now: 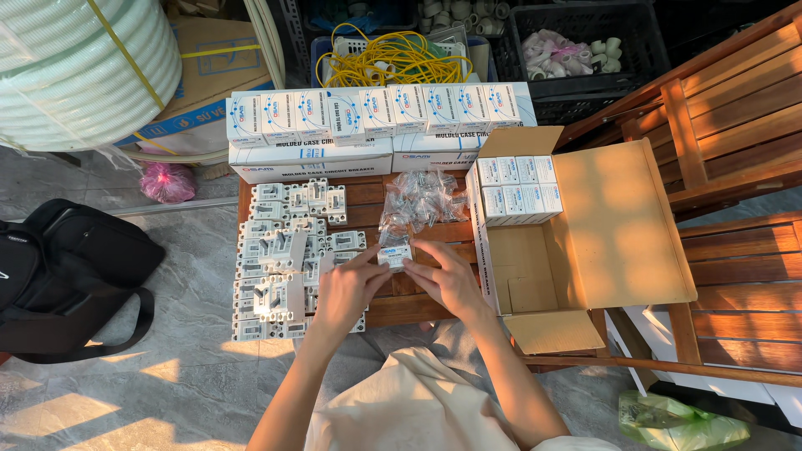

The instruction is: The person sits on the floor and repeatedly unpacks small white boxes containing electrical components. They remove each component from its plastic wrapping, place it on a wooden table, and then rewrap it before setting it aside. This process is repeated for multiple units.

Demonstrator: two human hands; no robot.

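Observation:
Both my hands meet over a low wooden table (418,305). My left hand (347,288) and my right hand (447,276) together grip a small white circuit breaker (394,256) between the fingertips. Just above it lies a heap of clear plastic bags (418,200). Left of my hands, several bare white breakers (284,259) are spread in rows. An open cardboard box (576,242) stands at the right, with small white cartons (520,188) packed in its far end.
Stacked white product boxes (376,125) line the table's far edge. A black bag (58,276) lies on the tiled floor at left. A coil of white corrugated conduit (75,67), yellow cable (393,54), black crates (585,33) and wooden chairs (718,167) surround the table.

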